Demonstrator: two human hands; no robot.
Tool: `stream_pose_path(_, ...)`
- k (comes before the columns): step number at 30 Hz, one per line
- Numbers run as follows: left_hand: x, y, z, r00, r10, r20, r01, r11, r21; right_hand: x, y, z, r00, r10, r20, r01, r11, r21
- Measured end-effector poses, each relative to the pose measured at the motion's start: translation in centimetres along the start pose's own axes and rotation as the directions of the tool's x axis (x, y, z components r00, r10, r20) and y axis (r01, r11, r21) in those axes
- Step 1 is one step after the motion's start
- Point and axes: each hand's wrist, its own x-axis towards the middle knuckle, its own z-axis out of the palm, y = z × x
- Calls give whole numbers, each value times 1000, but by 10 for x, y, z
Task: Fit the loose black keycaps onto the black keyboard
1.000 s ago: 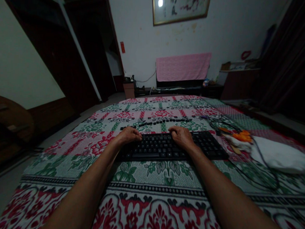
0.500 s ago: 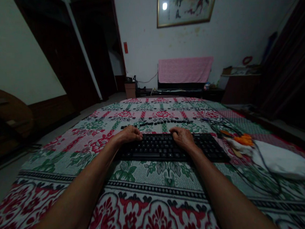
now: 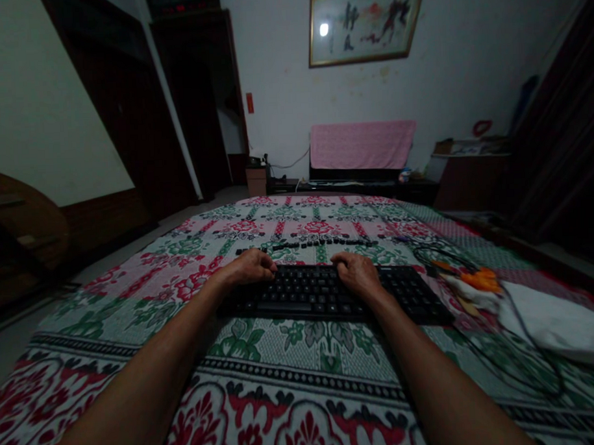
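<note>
A black keyboard (image 3: 309, 293) lies flat on a bed cover (image 3: 282, 353) with a red and green flower pattern. My left hand (image 3: 247, 268) rests at the keyboard's far left corner, fingers curled round its edge. My right hand (image 3: 360, 272) sits on the far rows near the middle, fingers bent down onto the keys; what they pinch, if anything, is hidden. Just beyond the keyboard lies a row of small loose black keycaps (image 3: 322, 244). Both forearms reach in from the bottom of the picture.
To the right of the keyboard lie a white cloth (image 3: 548, 321), an orange object (image 3: 479, 280) and a dark looping cable (image 3: 525, 351). Past the bed stands a low cabinet draped with a pink cloth (image 3: 362, 145). Dark wooden furniture is on the left.
The view has tilted up a little, so everything sits lower in the picture. Both hands stay in the same places on the keyboard.
</note>
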Motion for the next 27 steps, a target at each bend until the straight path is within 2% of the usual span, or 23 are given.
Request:
stream_pose_path(13,-2,22,-1,998,-21,-51,31,979,200,-1,0,1,1000,-8,-1,8,1000,-5)
stream_pose_path(16,-1,18,-1,999,-22,-37,28,985,169,-1,-1,1,1000,-1,5,1,1000,-7)
stream_pose_path(20,0,10,-3,999,30,36,-33,995,97,-1,-1,-1,1000,-3,16,4,1000,-9)
stream_pose_path(27,-3,8,-7,996,43,81,-47,998,44,0,-2,-2,1000,3,25,-3,1000,-6)
